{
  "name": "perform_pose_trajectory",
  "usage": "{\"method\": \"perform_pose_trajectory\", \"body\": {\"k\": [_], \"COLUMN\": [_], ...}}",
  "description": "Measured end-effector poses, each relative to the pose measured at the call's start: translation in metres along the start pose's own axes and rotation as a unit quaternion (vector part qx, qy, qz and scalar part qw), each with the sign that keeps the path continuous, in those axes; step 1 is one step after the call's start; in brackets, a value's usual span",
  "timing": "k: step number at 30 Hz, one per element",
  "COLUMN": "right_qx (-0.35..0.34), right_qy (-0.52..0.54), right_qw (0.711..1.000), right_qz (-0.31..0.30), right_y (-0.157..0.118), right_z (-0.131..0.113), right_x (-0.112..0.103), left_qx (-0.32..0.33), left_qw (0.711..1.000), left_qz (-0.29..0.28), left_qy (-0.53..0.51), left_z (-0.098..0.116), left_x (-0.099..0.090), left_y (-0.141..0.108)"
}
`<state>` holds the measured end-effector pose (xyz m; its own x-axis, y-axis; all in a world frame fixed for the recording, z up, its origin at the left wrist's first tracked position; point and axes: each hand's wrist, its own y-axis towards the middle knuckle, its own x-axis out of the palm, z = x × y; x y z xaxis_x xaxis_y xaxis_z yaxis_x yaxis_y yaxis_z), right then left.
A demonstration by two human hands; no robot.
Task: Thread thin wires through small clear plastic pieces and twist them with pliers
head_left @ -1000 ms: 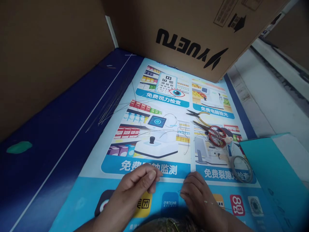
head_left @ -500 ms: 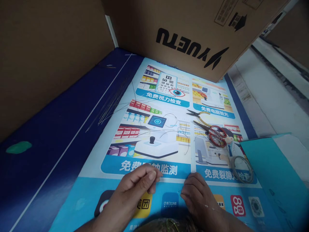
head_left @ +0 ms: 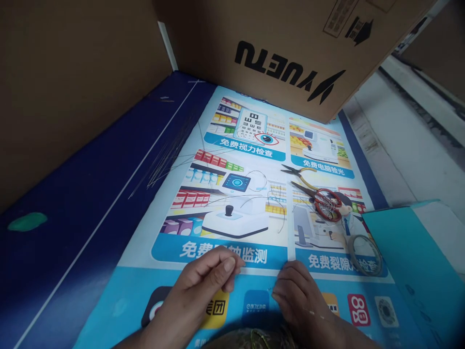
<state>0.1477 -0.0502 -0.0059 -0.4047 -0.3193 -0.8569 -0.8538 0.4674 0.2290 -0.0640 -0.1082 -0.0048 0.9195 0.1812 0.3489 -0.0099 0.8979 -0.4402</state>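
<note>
- My left hand is closed, with the thumb pressed on the bent index finger; I cannot tell if something thin is pinched inside it.
- My right hand is also closed, fingers curled with the knuckles up; it seems to grip a thin wire, of which a small end shows beside the fingertips, in the gap between my two hands; the rest of it is too fine to follow.
- Both hands are above the lower part of a printed sheet; they are apart from each other.
- Forward of my hands, a loose bent wire lies on the sheet; to the left, a bunch of straight wires lies partly on the dark blue border.
- Forward and to the right are the pliers with yellowish handles; just beside them are the scissors with red handles, and nearer to me a grey ring.
- At the right edge of the sheet is a teal box; at the far side stands a cardboard box, its black letters upside down.
</note>
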Motion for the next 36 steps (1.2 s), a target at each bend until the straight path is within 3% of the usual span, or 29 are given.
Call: {"method": "perform_pose_trajectory", "body": {"k": [20,29,36], "right_qx": [0.002,-0.01,-0.015], "right_qy": [-0.003,0.007,0.012], "right_qw": [1.0,1.0,0.999], "right_qz": [-0.001,0.021,0.04], "right_y": [0.0,0.003,0.005], "right_z": [0.003,0.001,0.001], "right_x": [0.0,-0.003,-0.005], "left_qx": [0.0,0.019,0.115], "left_qw": [1.0,0.981,0.958], "left_qz": [0.002,0.083,0.17], "left_qy": [-0.013,-0.174,-0.201], "left_z": [-0.001,0.006,0.024], "left_x": [0.0,-0.005,-0.019], "left_y": [-0.002,-0.001,-0.002]}}
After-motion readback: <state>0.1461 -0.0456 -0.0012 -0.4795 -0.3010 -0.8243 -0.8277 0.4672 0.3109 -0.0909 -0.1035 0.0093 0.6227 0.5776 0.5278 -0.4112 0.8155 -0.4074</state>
